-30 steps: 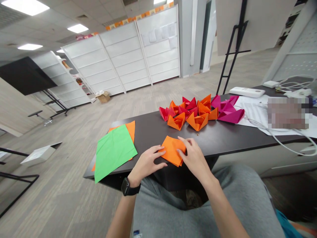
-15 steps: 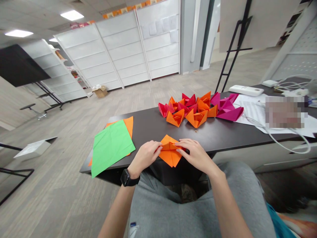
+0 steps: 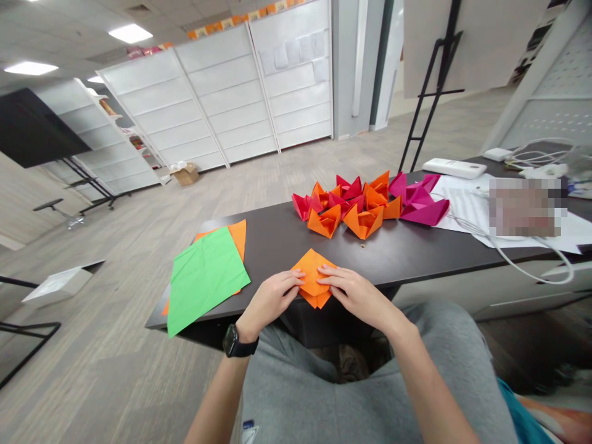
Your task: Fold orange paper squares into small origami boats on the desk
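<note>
A folded orange paper [image 3: 314, 271] lies at the near edge of the dark table, its lower tip jutting past the edge. Its upper part is a smooth diamond shape, with narrow layered points below. My left hand [image 3: 276, 296] holds its left side, fingertips on top; the thumb is close to the lower edge. On the right side, my right hand [image 3: 354, 293] presses with its fingers over the paper, the thumb lower down by the edge. What lies beneath the fingers is hidden.
Several folded orange paper boats [image 3: 364, 221], red ones [image 3: 306, 206] and magenta ones [image 3: 424, 206] stand at the back right. Green paper [image 3: 208, 274] overlaps orange sheets [image 3: 238, 237] on the left. White cables [image 3: 522, 259] and a white device [image 3: 454, 168] lie far right.
The raised fold in the middle of the orange paper now lies flat, giving a smooth diamond. My fingers have moved down onto its surface. The view has shifted slightly.
</note>
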Action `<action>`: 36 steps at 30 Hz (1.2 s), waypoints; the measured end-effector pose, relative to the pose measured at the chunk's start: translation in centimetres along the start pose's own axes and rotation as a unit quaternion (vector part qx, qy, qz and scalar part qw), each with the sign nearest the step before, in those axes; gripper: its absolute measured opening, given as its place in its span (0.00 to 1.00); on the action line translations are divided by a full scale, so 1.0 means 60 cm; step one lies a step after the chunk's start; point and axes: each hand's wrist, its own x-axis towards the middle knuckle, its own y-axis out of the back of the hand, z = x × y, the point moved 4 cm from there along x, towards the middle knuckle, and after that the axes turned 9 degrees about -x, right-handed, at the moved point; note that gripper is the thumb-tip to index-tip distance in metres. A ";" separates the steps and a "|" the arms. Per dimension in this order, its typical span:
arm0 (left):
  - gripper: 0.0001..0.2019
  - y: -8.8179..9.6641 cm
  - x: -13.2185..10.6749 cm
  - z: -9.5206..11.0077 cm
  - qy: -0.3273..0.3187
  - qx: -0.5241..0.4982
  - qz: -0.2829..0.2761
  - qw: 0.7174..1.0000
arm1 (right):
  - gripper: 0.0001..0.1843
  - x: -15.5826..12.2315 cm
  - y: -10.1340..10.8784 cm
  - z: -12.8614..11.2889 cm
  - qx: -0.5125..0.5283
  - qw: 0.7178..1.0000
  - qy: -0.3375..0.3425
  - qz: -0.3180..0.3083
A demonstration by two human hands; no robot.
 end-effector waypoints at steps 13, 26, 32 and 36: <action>0.03 -0.001 0.069 -0.024 0.101 0.020 0.148 0.984 | 0.13 0.063 -0.012 0.036 0.002 0.989 -0.126 0.076; 0.25 -0.028 0.013 0.026 -0.016 0.175 -0.082 0.981 | 0.21 0.033 -0.010 -0.036 -0.136 0.990 0.033 0.006; 0.36 -0.017 -0.013 0.022 -0.011 0.152 -0.080 0.985 | 0.20 -0.009 0.009 0.008 -0.151 0.988 -0.025 0.010; 0.33 -0.011 -0.045 0.031 0.014 0.130 -0.055 0.990 | 0.19 -0.021 0.038 0.015 -0.125 0.990 -0.046 0.053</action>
